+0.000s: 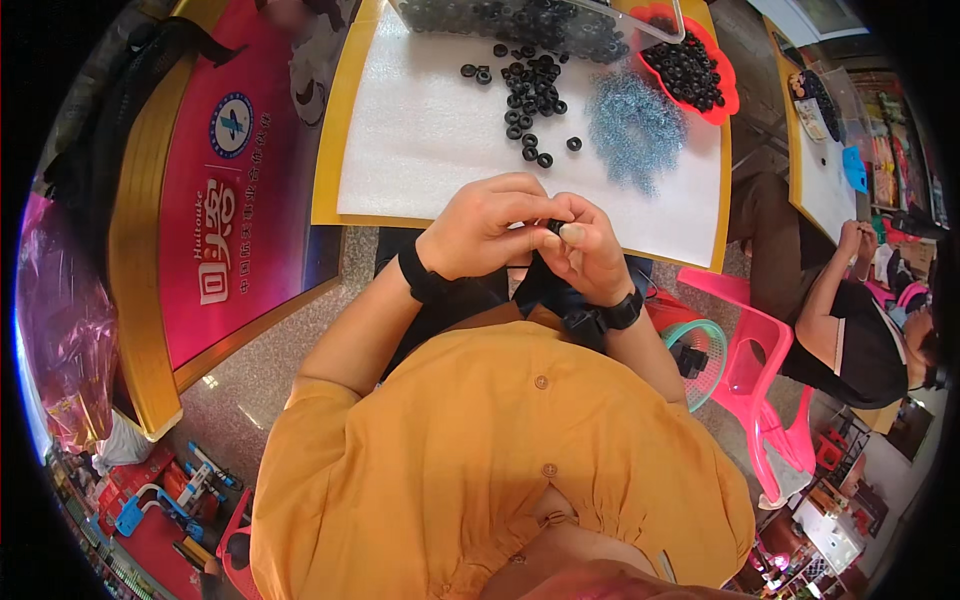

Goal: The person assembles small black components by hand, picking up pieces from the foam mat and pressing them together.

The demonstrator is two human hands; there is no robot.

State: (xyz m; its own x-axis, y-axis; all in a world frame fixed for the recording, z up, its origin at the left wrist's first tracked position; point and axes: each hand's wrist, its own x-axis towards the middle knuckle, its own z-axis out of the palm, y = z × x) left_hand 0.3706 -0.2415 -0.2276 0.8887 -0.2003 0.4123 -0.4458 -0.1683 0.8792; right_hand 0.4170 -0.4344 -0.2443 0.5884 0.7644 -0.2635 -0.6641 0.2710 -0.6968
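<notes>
My left hand [485,225] and my right hand [592,250] meet at the near edge of the white-topped table [420,150]. Between their closed fingertips is a small black ring-shaped part [554,227], partly covered by the fingers. A loose heap of similar black rings [535,95] lies beyond my hands, with a few strays around it. To the right of that heap spreads a pile of tiny pale-blue, shiny pieces [635,130], too small to make out singly.
A clear plastic box [510,25] full of black rings stands at the back. Beside it, a red scalloped bowl [722,98] holds more black parts. At right are a pink plastic chair [750,370], a green basket [708,340] and another person working at a table.
</notes>
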